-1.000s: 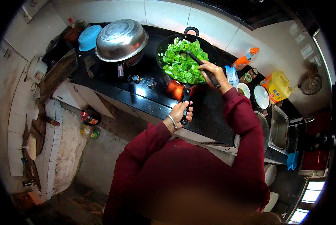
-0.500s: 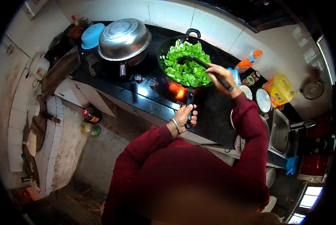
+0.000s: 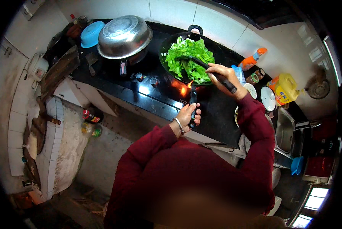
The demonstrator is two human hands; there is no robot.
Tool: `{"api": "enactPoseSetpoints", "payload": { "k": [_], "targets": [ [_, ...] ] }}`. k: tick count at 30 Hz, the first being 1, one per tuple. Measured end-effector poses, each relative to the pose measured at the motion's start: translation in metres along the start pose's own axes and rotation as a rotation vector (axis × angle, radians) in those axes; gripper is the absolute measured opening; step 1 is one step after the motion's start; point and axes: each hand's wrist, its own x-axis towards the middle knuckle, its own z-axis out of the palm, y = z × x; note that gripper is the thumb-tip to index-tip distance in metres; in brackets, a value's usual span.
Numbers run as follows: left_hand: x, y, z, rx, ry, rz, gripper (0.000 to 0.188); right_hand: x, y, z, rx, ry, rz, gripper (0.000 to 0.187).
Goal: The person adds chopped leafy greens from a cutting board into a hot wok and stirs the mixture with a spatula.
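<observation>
A black wok point(image 3: 166, 49) sits over a burner with an orange flame showing at its near edge. Chopped green leafy vegetables point(image 3: 192, 53) are heaped inside it. My left hand point(image 3: 186, 117) is closed around the wok's long black handle point(image 3: 193, 95). My right hand point(image 3: 227, 79) grips the dark handle of a spatula point(image 3: 203, 65) from the right. The spatula slants down to the left, and its blade is hidden among the leaves.
Left of the wok, an upturned metal basin point(image 3: 124, 37) covers a pan on the other burner. A blue plastic basin point(image 3: 92, 34) stands beyond it. To the right are an orange spray bottle point(image 3: 250, 61), a yellow jug point(image 3: 284, 88), lidded bowls point(image 3: 268, 98) and a sink point(image 3: 284, 129).
The leaves have shifted toward the back and middle of the wok, showing more dark surface at its near left. The spatula has moved slightly. Flame now rises at the near rim.
</observation>
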Motion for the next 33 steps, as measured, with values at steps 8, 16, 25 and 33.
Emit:
{"api": "enactPoseSetpoints", "payload": {
  "k": [8,16,25,33],
  "targets": [
    [-0.002,0.003,-0.007,-0.033,-0.013,0.018,0.018,0.003,-0.043,-0.052,0.115,-0.346,-0.031,0.011],
    [-0.001,0.001,0.000,-0.051,-0.003,-0.023,0.019,-0.003,0.010,-0.013,-0.081,-0.028,-0.072,0.011],
    [-0.003,0.003,-0.003,-0.026,0.002,0.007,0.020,0.054,-0.009,-0.107,0.147,0.149,0.455,0.030],
    [-0.005,0.002,0.003,-0.017,0.037,-0.010,0.021,0.095,0.056,-0.126,-0.022,0.025,0.807,0.059]
  ]
}}
